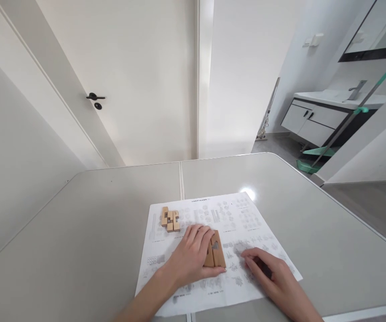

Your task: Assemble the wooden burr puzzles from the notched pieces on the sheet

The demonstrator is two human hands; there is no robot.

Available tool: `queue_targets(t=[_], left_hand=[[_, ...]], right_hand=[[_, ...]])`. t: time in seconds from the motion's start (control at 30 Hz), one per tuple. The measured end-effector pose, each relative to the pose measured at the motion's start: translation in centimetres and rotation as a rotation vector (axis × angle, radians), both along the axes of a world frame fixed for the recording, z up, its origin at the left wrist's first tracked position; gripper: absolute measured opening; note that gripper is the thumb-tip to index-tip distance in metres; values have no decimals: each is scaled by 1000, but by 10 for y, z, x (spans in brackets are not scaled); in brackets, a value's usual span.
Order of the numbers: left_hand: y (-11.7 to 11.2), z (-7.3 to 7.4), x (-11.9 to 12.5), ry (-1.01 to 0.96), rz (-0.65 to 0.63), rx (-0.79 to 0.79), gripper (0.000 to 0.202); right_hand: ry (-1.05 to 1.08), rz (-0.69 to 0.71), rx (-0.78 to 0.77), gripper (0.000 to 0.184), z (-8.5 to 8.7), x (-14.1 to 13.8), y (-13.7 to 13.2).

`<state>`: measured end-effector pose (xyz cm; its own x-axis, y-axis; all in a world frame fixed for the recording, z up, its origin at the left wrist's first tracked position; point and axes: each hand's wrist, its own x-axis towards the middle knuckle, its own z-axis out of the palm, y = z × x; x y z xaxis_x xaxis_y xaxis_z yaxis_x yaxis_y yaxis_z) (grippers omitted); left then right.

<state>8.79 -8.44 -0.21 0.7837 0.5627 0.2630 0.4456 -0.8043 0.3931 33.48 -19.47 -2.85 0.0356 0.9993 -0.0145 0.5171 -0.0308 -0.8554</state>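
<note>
Blocks (218,251), grasped by the left hand (194,250), seem being steadied; right hand (269,269) curls, contents unclear; next move needs careful alignment.

My remote view suggests a home. Right of the door (146,80), I see a washbasin cabinet (320,120) and dustpan (307,167).

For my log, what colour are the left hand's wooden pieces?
The wooden pieces are brown, clearest in the head view.
</note>
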Motion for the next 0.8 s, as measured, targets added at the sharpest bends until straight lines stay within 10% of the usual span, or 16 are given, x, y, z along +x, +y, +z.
queue_targets(t=[0.3, 0.8], left_hand=[[10, -2, 33, 3, 47, -13, 76], [21, 2, -23, 10, 33, -95, 90]], right_hand=[[35, -80, 45, 41, 2, -9, -3], [-127, -81, 32, 42, 0, -21, 10]])
